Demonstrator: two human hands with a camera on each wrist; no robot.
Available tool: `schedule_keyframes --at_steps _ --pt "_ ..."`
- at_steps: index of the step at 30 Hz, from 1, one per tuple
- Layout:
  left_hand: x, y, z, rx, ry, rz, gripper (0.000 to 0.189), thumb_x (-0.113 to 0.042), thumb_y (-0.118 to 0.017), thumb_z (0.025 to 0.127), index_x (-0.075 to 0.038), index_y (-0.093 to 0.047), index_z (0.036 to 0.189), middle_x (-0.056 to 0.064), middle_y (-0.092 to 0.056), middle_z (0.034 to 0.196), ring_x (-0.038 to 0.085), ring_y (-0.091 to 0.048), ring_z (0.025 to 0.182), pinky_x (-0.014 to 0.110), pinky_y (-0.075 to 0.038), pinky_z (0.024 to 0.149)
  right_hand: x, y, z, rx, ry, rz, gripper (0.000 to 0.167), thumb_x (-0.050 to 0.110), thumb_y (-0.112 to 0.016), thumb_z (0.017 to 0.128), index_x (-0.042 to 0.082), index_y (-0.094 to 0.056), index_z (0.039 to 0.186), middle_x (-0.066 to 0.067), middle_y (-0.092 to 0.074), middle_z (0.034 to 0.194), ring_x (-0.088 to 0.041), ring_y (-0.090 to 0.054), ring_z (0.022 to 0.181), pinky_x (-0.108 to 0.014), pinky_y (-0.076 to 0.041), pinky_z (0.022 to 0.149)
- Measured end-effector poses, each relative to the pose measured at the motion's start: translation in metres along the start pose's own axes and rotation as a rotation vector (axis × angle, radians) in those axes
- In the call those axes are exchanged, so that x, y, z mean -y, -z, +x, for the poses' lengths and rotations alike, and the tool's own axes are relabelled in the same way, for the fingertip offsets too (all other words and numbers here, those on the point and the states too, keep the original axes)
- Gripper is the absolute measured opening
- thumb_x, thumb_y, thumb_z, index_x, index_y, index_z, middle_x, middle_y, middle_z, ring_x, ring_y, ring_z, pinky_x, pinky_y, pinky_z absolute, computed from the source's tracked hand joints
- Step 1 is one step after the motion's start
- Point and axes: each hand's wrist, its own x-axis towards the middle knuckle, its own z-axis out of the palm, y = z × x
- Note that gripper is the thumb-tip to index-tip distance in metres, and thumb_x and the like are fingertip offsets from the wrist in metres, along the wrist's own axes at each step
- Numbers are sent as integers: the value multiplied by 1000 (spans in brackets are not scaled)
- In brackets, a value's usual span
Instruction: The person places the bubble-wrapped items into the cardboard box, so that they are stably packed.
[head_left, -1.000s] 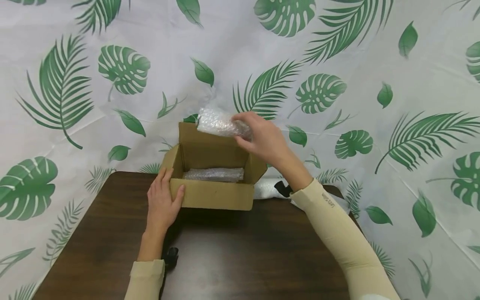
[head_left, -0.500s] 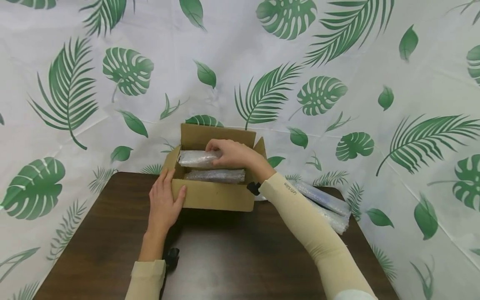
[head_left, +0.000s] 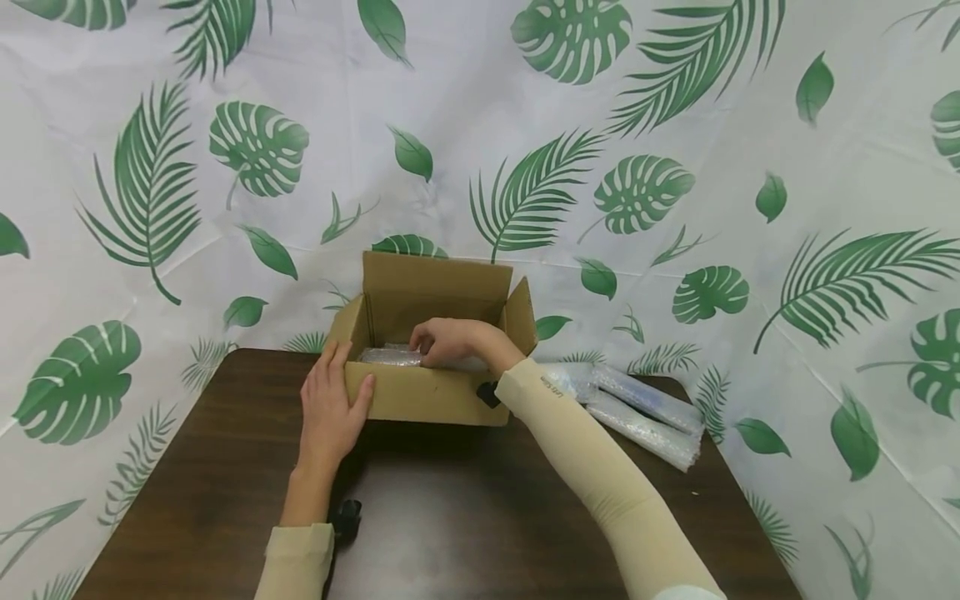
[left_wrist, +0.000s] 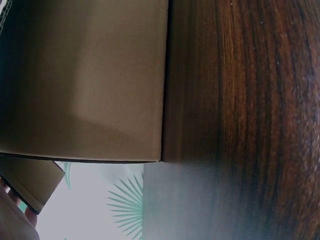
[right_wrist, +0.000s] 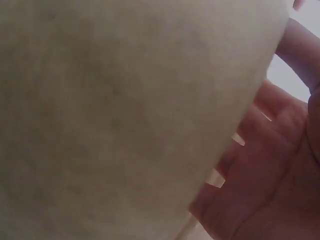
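Observation:
An open brown cardboard box [head_left: 427, 396] stands near the back of the dark table. My left hand [head_left: 330, 408] grips its front left corner, thumb against the front wall and fingers along the left flap; in the left wrist view, part of this hand [left_wrist: 15, 217] shows by a flap. My right hand [head_left: 453, 340] reaches down into the box and holds a bubble-wrapped package [head_left: 390, 357] by its right part. The front wall hides the lower part of the package and the box's floor. In the right wrist view, a box wall [right_wrist: 125, 120] covers the fingertips.
Several bubble-wrapped packages [head_left: 645, 429] lie right of the box, beyond my right forearm. The raised back flap [head_left: 438, 279] and right flap [head_left: 522, 312] stand around the opening. A leaf-patterned white cloth [head_left: 480, 108] hangs behind the table [head_left: 450, 517].
My right hand has carried the bubble-wrapped package from above the back flap down into the box, lowering it further in the last half second. My left hand stays on the box corner.

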Motion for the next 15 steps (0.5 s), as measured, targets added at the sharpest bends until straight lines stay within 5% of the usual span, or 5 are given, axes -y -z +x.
schedule_keyframes --at_steps 7,10,12,15 --pt "-1 -1 0 -9 -5 -19 68 -37 -62 105 -12 -37 163 23 -33 171 51 -36 151 73 -24 121 -3 -1 -3 50 12 -56 37 21 -51 111 14 -72 141 -6 -68 147 -22 -64 135 -37 -53 112" --pt "-1 -1 0 -10 -2 -18 68 -37 -62 105 -12 -37 163 23 -33 171 51 -36 151 73 -24 121 -5 -2 -4 60 5 -62 38 23 -47 113 16 -73 140 -2 -70 144 -13 -66 124 -30 -53 104" --pt "-1 -1 0 -8 -1 -20 68 -37 -62 105 -12 -37 163 23 -33 171 51 -36 151 73 -23 121 -6 -3 -4 76 3 -65 35 24 -47 114 10 -78 123 -1 -73 118 -10 -62 97 -26 -49 90" --pt "-1 0 -1 0 4 -21 67 -37 -61 105 -12 -37 163 23 -32 171 51 -35 152 73 -23 122 -8 -5 -3 105 -33 -56 39 25 -48 114 9 -67 85 4 -53 80 -8 -38 71 -27 -37 74"
